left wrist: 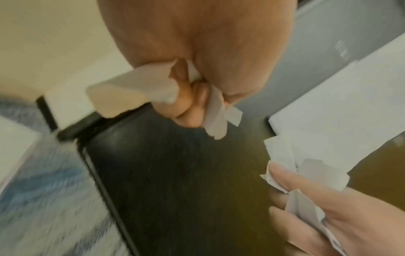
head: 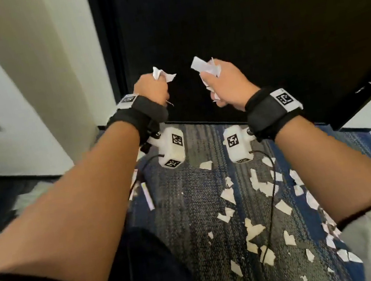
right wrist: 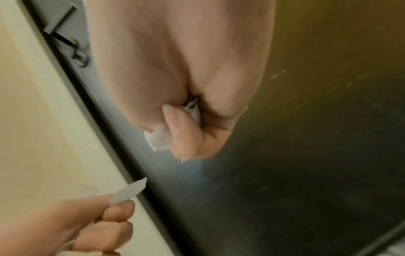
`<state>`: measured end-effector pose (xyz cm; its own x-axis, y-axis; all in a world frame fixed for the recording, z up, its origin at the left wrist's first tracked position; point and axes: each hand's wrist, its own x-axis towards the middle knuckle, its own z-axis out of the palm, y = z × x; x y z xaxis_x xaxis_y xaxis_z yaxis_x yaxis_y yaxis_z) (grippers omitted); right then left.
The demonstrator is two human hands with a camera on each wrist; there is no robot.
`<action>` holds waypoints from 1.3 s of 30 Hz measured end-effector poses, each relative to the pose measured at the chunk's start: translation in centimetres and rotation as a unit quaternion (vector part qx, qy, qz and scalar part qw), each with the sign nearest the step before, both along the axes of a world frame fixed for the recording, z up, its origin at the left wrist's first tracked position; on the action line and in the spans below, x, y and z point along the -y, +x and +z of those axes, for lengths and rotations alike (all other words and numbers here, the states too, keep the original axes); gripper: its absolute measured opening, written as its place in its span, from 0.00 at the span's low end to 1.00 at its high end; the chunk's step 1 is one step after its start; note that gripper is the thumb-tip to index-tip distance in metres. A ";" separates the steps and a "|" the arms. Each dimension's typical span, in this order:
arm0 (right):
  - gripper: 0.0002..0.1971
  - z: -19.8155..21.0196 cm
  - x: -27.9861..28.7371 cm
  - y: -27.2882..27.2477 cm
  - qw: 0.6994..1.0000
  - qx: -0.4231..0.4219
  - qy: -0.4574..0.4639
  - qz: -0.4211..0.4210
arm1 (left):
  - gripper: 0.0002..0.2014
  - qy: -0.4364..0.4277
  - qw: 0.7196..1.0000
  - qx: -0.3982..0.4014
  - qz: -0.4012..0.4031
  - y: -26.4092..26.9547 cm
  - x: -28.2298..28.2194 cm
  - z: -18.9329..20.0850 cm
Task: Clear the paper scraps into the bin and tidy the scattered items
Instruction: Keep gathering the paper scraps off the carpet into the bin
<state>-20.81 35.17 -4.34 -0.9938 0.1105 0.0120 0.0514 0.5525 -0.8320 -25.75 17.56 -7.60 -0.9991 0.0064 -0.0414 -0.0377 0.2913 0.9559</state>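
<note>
- Left hand [head: 151, 89]: raised in front of a tall black surface [head: 237, 45], fingers [left wrist: 188, 104] curled tight around a bunch of white paper scraps [head: 162, 75]; torn ends stick out above and below the fist.
- Right hand [head: 226, 82]: raised level with the left and apart from it, fingers [right wrist: 186, 131] likewise clamped on a second bunch of scraps [head: 206, 67].
- Neither bunch touches the black surface. Whether this surface is the bin cannot be told.
- Carpet [head: 185, 201]: blue and grey weave, with many loose scraps [head: 255, 226] scattered below and right of the forearms.
- A thin white stick-like item [head: 147, 195] lies on the carpet under the left forearm; what it is cannot be told.
- Both wrists carry black straps with white marker-tagged camera units [head: 172, 149]; black cables [head: 269, 200] trail over the carpet.
- A cream wall [head: 22, 81] stands left of the black surface.
</note>
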 end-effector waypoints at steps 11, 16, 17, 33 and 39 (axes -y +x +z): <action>0.04 10.3 29.0 2.1 0.968 0.031 -0.016 0.248 | 0.16 0.045 0.994 0.014 0.102 10.0 28.6 11.6; 0.06 9.9 39.2 4.3 0.945 0.093 -0.066 0.306 | 0.18 -0.036 0.981 -0.017 0.190 14.5 38.5 8.6; 0.07 9.5 40.9 4.6 0.942 0.110 -0.077 0.308 | 0.19 -0.050 0.977 -0.019 0.206 15.2 40.2 7.9; 0.20 3.1 55.1 5.8 0.902 0.198 0.155 0.350 | 0.19 -0.221 0.937 -0.021 0.268 20.2 49.6 3.8; 0.27 5.3 53.8 5.6 0.863 0.149 0.270 0.400 | 0.23 -0.353 0.911 0.051 0.207 19.4 49.7 6.3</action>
<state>-15.22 -18.66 0.99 -0.7180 -0.5535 -0.4220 -0.3582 0.8137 -0.4579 -6.33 -32.15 -1.27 -0.9009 -0.4336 0.0177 -0.3618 0.7729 0.5213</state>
